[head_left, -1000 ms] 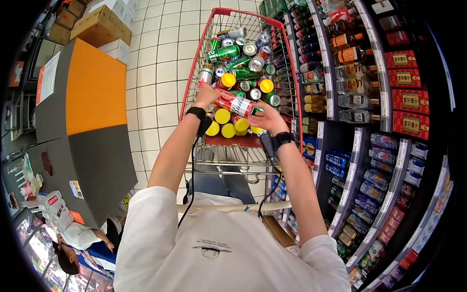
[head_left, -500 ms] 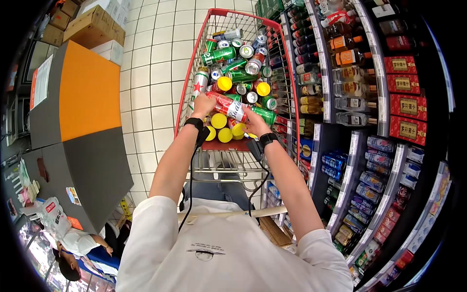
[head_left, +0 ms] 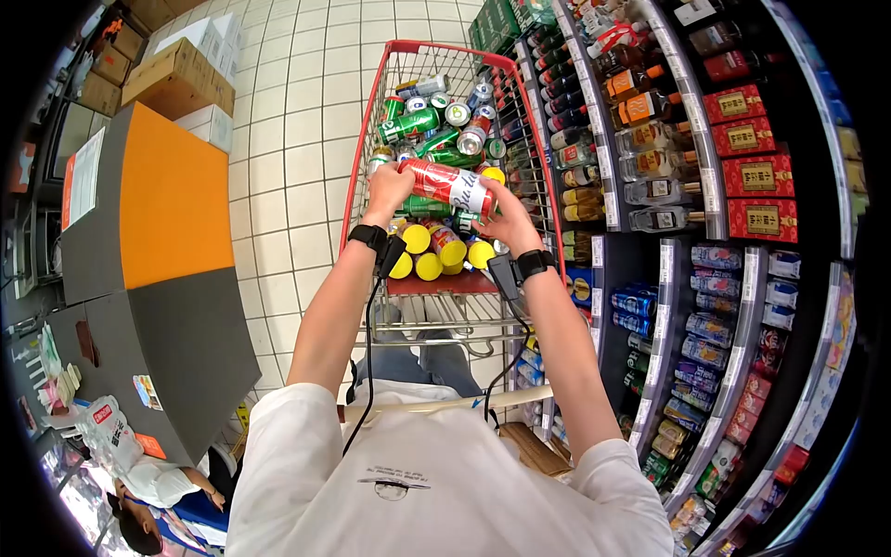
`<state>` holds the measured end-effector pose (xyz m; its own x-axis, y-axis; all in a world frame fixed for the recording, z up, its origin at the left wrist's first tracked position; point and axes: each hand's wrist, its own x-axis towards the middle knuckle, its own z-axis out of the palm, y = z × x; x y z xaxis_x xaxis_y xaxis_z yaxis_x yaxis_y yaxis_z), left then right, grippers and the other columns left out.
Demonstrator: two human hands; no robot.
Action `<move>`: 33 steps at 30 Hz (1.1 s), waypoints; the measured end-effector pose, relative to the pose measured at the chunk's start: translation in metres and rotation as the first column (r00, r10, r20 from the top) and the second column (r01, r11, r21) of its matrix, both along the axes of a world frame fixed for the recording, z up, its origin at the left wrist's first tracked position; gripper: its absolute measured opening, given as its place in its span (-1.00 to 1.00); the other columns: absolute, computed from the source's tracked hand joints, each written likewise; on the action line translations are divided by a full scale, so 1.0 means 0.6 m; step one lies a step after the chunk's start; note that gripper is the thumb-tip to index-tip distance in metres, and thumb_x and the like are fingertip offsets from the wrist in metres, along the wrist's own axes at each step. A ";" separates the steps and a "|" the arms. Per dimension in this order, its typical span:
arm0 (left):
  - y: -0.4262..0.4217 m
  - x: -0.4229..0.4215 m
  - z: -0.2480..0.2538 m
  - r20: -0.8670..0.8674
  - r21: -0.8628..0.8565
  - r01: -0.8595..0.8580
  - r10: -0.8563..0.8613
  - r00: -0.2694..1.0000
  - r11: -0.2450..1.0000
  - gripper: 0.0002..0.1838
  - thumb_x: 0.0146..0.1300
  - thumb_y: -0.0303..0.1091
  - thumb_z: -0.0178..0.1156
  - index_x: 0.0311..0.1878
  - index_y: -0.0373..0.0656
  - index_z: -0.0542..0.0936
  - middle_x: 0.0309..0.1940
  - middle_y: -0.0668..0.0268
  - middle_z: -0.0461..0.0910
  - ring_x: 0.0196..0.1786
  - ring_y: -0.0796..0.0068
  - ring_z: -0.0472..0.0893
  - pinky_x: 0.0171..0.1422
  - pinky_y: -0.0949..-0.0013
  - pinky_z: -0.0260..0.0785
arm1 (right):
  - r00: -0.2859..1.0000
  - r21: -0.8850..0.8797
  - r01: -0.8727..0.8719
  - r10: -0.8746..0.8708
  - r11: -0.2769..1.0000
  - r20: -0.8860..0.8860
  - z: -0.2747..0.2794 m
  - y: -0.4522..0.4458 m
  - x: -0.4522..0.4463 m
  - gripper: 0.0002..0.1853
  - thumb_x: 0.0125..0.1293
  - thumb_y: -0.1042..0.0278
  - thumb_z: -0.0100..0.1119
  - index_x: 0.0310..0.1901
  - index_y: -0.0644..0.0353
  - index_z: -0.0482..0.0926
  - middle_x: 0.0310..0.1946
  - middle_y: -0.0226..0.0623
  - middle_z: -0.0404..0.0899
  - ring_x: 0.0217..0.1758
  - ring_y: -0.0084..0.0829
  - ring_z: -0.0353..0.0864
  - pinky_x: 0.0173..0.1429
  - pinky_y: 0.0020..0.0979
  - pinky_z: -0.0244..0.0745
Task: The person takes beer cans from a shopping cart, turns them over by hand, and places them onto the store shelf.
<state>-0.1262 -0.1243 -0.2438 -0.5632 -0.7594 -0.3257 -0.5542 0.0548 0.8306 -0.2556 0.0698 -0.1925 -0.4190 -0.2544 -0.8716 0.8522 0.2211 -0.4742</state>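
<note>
A large red and white can lies between my two hands above the cart's load. My left hand is closed on its left end. My right hand curls around its right end, thumb on the upper side. Beneath it, the red-rimmed wire cart holds several green, silver and red cans, such as a green can. Several yellow-lidded containers stand at the near end of the cart. The held can and my hands hide part of the load.
Shelves of bottles and cans run along the right side. An orange and grey counter stands on the left, with cardboard boxes behind it. A person sits at the lower left. Black cables hang from my wrists.
The red and white can has been lifted higher above the load, with both hands still on it. The cart sits slightly lower in view.
</note>
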 end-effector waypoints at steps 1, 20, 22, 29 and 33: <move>-0.002 -0.007 0.024 -0.077 0.000 -0.003 0.003 0.997 1.000 -0.58 0.13 -0.18 0.16 -0.19 -0.42 0.69 -0.28 -0.25 0.68 -0.09 -0.14 0.70 0.03 0.11 0.52 | 0.999 -0.015 0.034 -0.035 0.999 -0.015 0.044 -0.005 0.002 -0.46 0.16 0.04 0.50 0.11 -0.05 0.46 0.10 -0.18 0.30 0.13 -0.21 0.27 0.26 0.04 0.41; 0.014 0.024 0.522 -0.833 0.023 0.232 -0.110 0.542 0.972 -0.24 0.36 -0.23 0.29 0.53 -0.18 0.17 0.23 0.08 0.45 0.12 0.25 0.64 -0.22 0.25 0.76 | 0.735 -0.478 -0.317 -0.107 0.819 -0.670 0.465 0.032 0.078 -0.30 0.21 0.17 0.49 0.23 0.18 0.25 0.03 -0.22 0.52 0.01 -0.31 0.62 0.00 -0.18 0.56; 0.019 0.039 0.556 -0.877 0.004 0.262 -0.123 0.464 0.965 -0.22 0.39 -0.25 0.26 0.55 -0.17 0.11 0.29 0.05 0.41 0.18 0.23 0.61 -0.15 0.20 0.76 | 0.686 -0.445 -0.353 -0.096 0.823 -0.721 0.481 0.029 0.096 -0.29 0.20 0.29 0.50 0.24 0.21 0.23 0.06 -0.16 0.55 0.00 -0.34 0.64 0.00 -0.26 0.56; 0.039 0.100 0.630 -0.931 -0.158 0.241 -0.226 0.288 0.958 -0.24 0.40 -0.35 0.24 0.57 -0.11 0.10 0.36 0.05 0.34 0.12 0.20 0.66 -0.17 0.28 0.76 | 0.445 -0.274 -0.594 0.025 0.757 -0.895 0.525 0.036 0.159 -0.03 0.05 0.34 0.59 0.44 0.42 0.22 0.11 -0.17 0.59 0.05 -0.45 0.65 0.15 -0.43 0.56; 0.054 0.130 0.658 -0.891 -0.306 0.288 -0.380 0.250 0.907 -0.23 0.35 -0.35 0.31 0.56 -0.04 0.18 0.42 0.01 0.30 0.14 0.16 0.65 -0.12 0.35 0.69 | 0.293 -0.113 -0.675 0.124 0.729 -0.948 0.537 0.034 0.188 -0.03 -0.04 0.31 0.63 0.40 0.33 0.29 0.10 -0.23 0.58 0.09 -0.47 0.62 0.17 -0.38 0.55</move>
